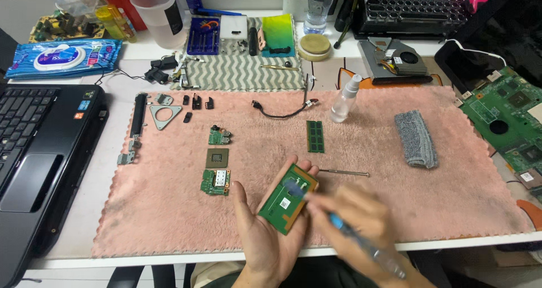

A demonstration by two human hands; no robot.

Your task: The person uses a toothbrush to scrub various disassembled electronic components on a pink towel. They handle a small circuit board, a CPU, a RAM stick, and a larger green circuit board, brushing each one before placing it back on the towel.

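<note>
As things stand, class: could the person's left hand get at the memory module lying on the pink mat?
Probably not at once. The left hand is full, cradling a green circuit board that the right hand is brushing. The memory module lies uncovered on the pink mat, path clear.

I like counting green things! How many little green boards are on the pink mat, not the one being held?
4: a small board mid-mat, a square chip board below it, another board under that, and a memory stick further right. Others may be hidden.
</note>
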